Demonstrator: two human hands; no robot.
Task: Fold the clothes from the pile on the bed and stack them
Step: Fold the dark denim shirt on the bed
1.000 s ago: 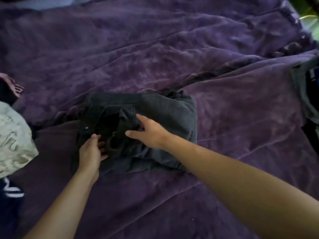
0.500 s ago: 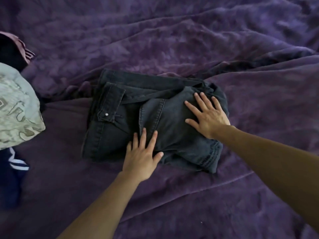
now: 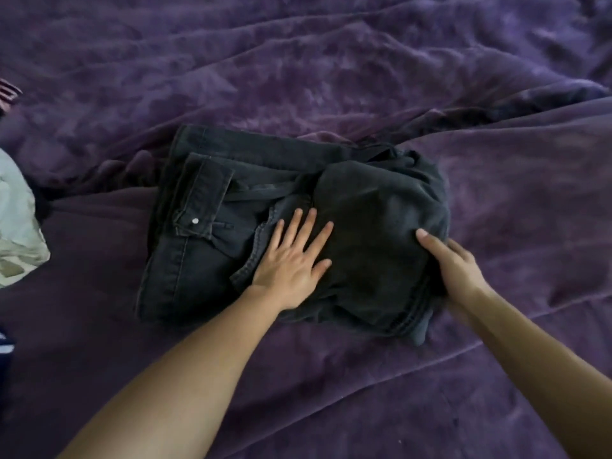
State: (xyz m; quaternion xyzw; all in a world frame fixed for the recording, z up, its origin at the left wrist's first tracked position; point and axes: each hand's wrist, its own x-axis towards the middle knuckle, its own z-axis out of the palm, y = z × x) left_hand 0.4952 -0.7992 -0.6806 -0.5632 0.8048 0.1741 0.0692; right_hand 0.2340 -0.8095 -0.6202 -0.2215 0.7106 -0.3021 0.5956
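Jeans (image 3: 231,233), dark, folded into thick block, middle of bed on purple blanket (image 3: 331,77); waistband flap w/ button toward left, bulkier leg folds toward right. Left hand (image 3: 291,266) flat on top near centre, fingers straight & spread, holding nothing, pressing down, prob. to pin upper layer & stop stiff denim springing open. Right hand (image 3: 455,265) at right edge of block: thumb laid on top, other fingers bent down over side, tips hidden by cloth. Reads as grip on fold, likely to square or tuck that side, maybe to ready a lift. Fold approx. done; right half lumpy. Edges: left & far sides fairly straight, near right corner ragged w/ hem layers poking out. Room: bare blanket all round block, most on far side & right, but rumpled into ridges, so risk of dragging folds if slid; safer lifted. At left frame edge, well apart from jeans: pale garment (image 3: 16,233), dark blue striped piece (image 3: 5,349) below it, scrap of pink striped cloth (image 3: 6,91) above. Can't tell whether stack or unfolded pile.
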